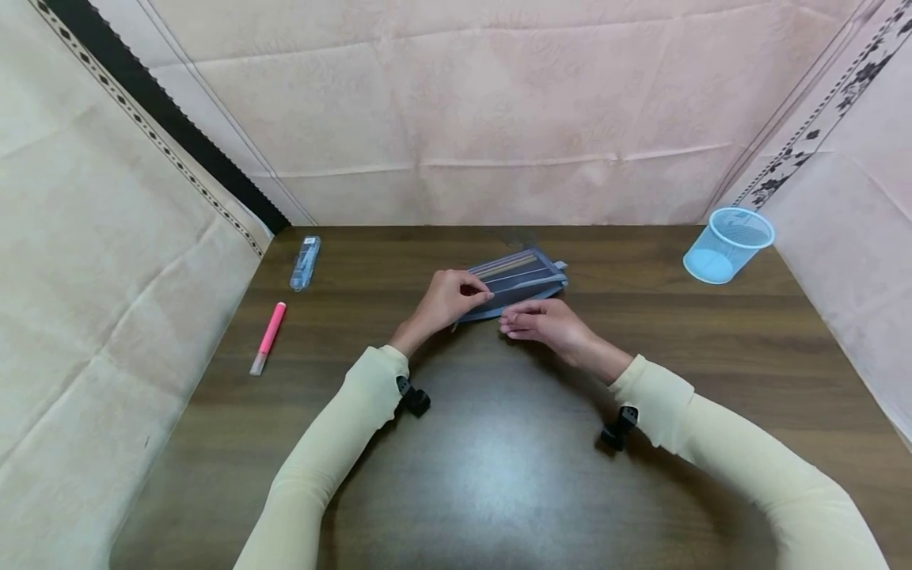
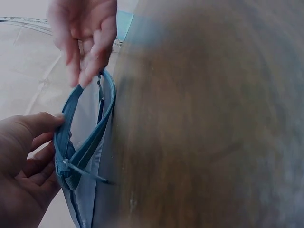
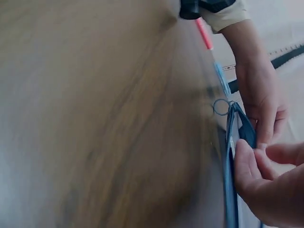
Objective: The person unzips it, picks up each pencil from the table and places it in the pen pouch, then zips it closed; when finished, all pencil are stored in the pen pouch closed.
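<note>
A blue zip pouch (image 1: 513, 281) with pale stripes along its far side lies near the back of the table. Its zipped edge gapes in the left wrist view, where a thin cord with a ring hangs from the near end of the zip (image 2: 85, 172). My left hand (image 1: 450, 299) pinches the pouch's rim near its left end, thumb on the zip tape. At the front edge, my right hand (image 1: 545, 326) has thumb and fingers drawn together on the rim of the opening. The pouch's inside is mostly hidden.
On the left of the wooden table (image 1: 456, 475) lie a pink marker (image 1: 269, 336) and a small blue packet-like item (image 1: 305, 263). A light blue mesh cup (image 1: 728, 245) stands at the back right. Pale cloth (image 1: 456, 111) hangs behind and at both sides.
</note>
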Motion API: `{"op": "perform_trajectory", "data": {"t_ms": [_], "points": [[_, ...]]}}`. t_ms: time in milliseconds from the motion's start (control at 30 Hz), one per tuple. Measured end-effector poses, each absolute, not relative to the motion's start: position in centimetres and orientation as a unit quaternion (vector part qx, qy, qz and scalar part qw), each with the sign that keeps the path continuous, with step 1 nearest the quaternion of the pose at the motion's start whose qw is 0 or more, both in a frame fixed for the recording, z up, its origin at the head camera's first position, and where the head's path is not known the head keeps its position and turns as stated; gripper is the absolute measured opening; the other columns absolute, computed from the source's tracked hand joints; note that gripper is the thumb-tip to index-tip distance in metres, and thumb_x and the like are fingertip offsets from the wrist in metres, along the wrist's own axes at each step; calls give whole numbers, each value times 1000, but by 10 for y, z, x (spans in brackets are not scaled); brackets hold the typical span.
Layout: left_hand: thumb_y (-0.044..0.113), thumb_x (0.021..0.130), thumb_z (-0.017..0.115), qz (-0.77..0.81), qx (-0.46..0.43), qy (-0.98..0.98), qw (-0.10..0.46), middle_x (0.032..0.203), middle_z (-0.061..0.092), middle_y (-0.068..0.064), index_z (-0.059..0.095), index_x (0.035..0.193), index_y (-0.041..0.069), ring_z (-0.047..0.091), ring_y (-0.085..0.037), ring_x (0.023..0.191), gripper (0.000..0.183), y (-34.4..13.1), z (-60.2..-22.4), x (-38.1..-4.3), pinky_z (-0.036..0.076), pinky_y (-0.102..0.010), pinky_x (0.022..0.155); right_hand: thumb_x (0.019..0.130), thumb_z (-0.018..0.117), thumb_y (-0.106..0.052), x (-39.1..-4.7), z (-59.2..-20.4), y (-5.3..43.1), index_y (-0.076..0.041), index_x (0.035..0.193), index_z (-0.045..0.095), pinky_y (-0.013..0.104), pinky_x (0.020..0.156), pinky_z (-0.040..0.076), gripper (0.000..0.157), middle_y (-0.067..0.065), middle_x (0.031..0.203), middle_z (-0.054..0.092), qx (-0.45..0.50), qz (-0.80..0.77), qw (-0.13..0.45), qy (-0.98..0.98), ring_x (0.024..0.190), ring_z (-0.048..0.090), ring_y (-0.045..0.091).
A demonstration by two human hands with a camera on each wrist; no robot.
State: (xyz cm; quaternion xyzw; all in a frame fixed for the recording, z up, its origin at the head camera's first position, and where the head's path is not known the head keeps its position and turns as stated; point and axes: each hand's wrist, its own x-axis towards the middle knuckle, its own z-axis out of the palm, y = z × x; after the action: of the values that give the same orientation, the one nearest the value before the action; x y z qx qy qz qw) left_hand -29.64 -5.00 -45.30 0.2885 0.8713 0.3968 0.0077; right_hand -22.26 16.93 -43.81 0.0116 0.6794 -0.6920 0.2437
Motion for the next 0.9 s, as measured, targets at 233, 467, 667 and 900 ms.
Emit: {"op": "perform_trajectory", "data": {"t_ms": [233, 467, 667, 900], "points": [[27, 95, 72, 387, 298, 872, 14, 94, 76, -1, 81, 100, 14, 61, -13, 79, 16, -57, -449, -295, 54, -27, 74, 103, 57, -14, -218, -436, 172, 10, 128, 62, 45, 95, 57, 34, 28, 125, 68, -59, -594, 206, 776, 111, 69, 33], [18, 99, 66, 318, 322, 892, 14, 102, 73, -4, 77, 111, 10, 62, -16, 85, 18, -83, -435, -293, 56, -32, 81, 105, 55, -16, -219, -436, 172, 9, 127, 63, 42, 93, 58, 34, 28, 126, 67, -70, -592, 213, 774, 111, 69, 34], [10, 95, 68, 171, 374, 911, 29, 123, 67, -9, 69, 125, 9, 60, -22, 112, 31, -109, -424, -282, 53, -40, 99, 105, 54, -13, -219, -433, 172, 10, 128, 61, 42, 92, 58, 34, 29, 126, 66, -66, -602, 225, 764, 108, 71, 31], [13, 90, 76, 34, 456, 889, -15, 127, 59, -12, 61, 129, 6, 57, -24, 114, 42, -105, -431, -274, 52, -39, 101, 105, 53, -15, -219, -435, 172, 8, 128, 62, 42, 93, 58, 33, 28, 124, 68, -67, -598, 237, 763, 107, 71, 32]]}}
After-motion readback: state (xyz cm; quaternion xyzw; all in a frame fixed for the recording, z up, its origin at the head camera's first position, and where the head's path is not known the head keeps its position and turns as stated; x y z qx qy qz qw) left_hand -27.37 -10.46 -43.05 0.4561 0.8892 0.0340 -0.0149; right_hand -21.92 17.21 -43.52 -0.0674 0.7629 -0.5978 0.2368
